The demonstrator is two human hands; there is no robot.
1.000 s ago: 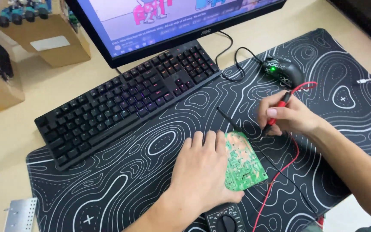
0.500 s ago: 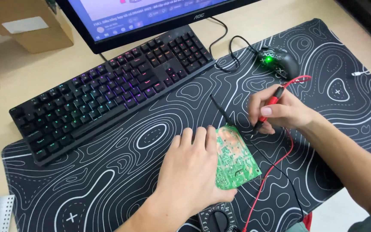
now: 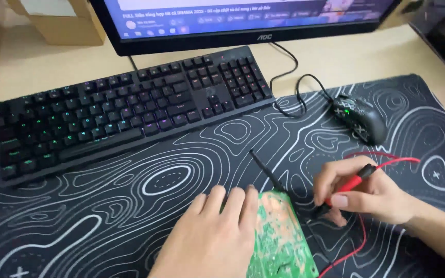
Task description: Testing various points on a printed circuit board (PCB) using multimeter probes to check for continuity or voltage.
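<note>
1. Your left hand [image 3: 215, 234] lies flat and palm down on the left part of the green circuit board [image 3: 279, 239], fingers stretched out side by side, gripping nothing.
2. The circuit board rests on the black desk mat [image 3: 130, 206] with white contour lines, in front of the keyboard [image 3: 124, 110] and well apart from it.
3. Your right hand [image 3: 366, 193], just right of the board, is curled around a red probe [image 3: 348, 186]; its dark tip points down at the board's upper right edge.
4. A black probe [image 3: 266, 172] lies slanted on the mat, its near end touching the board's top edge.
5. The red lead [image 3: 359, 242] trails down right of the board.
6. A black mouse [image 3: 360, 119] sits beyond the board, up and right.
</note>
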